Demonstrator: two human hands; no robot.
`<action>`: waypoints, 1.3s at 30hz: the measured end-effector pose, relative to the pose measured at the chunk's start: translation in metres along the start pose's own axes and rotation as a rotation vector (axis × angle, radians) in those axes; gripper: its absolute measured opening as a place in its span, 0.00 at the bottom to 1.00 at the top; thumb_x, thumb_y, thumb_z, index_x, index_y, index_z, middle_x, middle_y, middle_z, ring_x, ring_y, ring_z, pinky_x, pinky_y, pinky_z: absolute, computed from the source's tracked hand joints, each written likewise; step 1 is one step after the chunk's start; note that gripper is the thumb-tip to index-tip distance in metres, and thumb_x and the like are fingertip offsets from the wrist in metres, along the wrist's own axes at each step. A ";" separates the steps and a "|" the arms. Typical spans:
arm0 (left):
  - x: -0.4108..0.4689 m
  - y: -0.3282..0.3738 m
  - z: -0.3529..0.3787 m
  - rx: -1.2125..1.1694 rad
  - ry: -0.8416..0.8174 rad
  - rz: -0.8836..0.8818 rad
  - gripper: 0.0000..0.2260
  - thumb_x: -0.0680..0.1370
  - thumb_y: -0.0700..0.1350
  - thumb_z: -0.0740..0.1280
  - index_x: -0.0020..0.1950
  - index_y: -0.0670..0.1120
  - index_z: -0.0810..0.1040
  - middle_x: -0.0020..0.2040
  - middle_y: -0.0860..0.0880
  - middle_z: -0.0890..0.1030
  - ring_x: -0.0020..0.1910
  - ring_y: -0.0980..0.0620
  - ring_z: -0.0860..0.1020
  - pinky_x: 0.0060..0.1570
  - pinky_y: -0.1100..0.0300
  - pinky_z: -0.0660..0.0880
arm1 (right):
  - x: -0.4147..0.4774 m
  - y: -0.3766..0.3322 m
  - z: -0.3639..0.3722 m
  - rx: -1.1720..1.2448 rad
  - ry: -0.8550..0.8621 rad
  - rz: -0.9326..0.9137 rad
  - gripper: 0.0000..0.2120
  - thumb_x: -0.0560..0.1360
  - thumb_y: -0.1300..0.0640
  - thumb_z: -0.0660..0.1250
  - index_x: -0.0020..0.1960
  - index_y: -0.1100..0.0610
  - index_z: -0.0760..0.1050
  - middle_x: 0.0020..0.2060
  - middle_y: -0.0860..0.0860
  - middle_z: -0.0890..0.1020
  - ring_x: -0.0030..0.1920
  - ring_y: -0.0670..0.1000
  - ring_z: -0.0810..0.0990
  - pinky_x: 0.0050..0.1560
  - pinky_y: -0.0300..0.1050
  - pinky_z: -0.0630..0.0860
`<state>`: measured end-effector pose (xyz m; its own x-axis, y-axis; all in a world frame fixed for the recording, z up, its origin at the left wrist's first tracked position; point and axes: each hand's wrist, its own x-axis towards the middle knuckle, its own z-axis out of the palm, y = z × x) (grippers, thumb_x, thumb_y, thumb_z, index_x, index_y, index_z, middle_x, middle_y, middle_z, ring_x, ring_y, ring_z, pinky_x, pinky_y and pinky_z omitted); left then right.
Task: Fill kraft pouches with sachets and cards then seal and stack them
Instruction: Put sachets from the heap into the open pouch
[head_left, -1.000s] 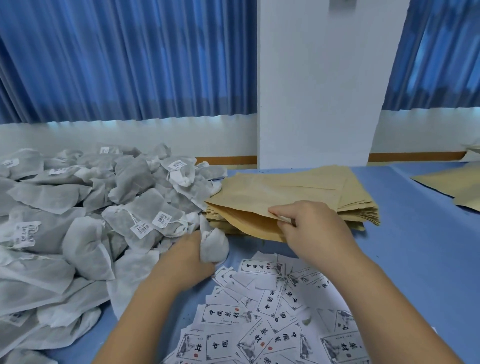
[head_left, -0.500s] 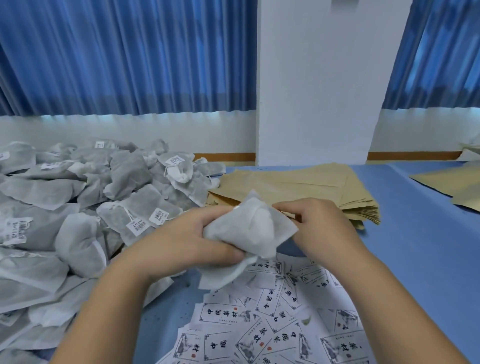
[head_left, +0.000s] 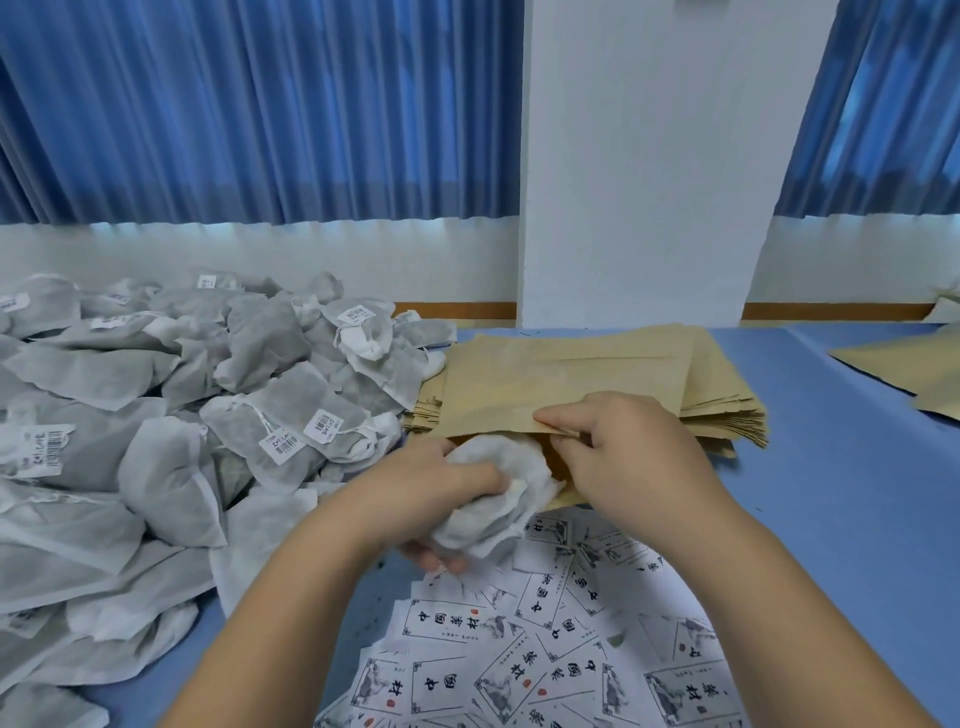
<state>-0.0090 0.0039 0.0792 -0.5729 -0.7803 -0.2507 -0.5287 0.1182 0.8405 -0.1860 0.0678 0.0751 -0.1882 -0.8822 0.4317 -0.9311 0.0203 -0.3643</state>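
A stack of flat kraft pouches (head_left: 722, 384) lies on the blue table (head_left: 841, 519) ahead of me. My right hand (head_left: 623, 452) pinches the near lip of the top kraft pouch (head_left: 519, 384) and holds its mouth apart. My left hand (head_left: 441, 488) grips a white fabric sachet (head_left: 498, 499), whose far end sits in the pouch's mouth. Printed white cards (head_left: 545, 654) lie scattered on the table under and in front of my hands. A large heap of grey-white sachets (head_left: 182, 415) with barcode tags fills the left side.
More kraft pouches (head_left: 914, 369) lie at the far right of the table. A white pillar (head_left: 649, 166) and blue curtains stand behind the table. Bare blue tabletop shows to the right of my right arm.
My left hand took a sachet from the heap, lifted it to the centre, then carried it forward into the mouth of the top pouch. My right hand kept hold of the pouch's lip.
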 end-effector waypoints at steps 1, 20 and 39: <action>0.002 0.001 0.002 -0.003 0.071 -0.007 0.18 0.69 0.55 0.68 0.50 0.44 0.77 0.32 0.46 0.82 0.27 0.47 0.79 0.23 0.65 0.68 | 0.000 -0.002 0.001 -0.023 -0.011 -0.015 0.07 0.74 0.55 0.62 0.48 0.53 0.78 0.36 0.49 0.78 0.42 0.55 0.76 0.40 0.50 0.76; 0.005 0.013 0.035 -0.066 0.498 0.237 0.11 0.67 0.43 0.74 0.43 0.48 0.73 0.29 0.48 0.79 0.20 0.54 0.75 0.21 0.65 0.68 | -0.002 -0.014 -0.003 -0.030 0.059 -0.040 0.10 0.75 0.55 0.60 0.52 0.54 0.78 0.40 0.49 0.78 0.44 0.56 0.77 0.43 0.50 0.77; 0.024 -0.004 0.059 0.360 0.531 0.569 0.06 0.77 0.38 0.62 0.40 0.45 0.73 0.41 0.47 0.75 0.41 0.50 0.72 0.39 0.61 0.64 | -0.004 -0.020 -0.005 0.177 0.113 -0.022 0.07 0.74 0.59 0.64 0.49 0.58 0.78 0.40 0.49 0.82 0.47 0.54 0.78 0.47 0.55 0.77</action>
<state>-0.0576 0.0211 0.0412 -0.4894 -0.7165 0.4971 -0.4677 0.6968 0.5439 -0.1682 0.0734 0.0850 -0.2116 -0.8229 0.5273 -0.8677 -0.0902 -0.4889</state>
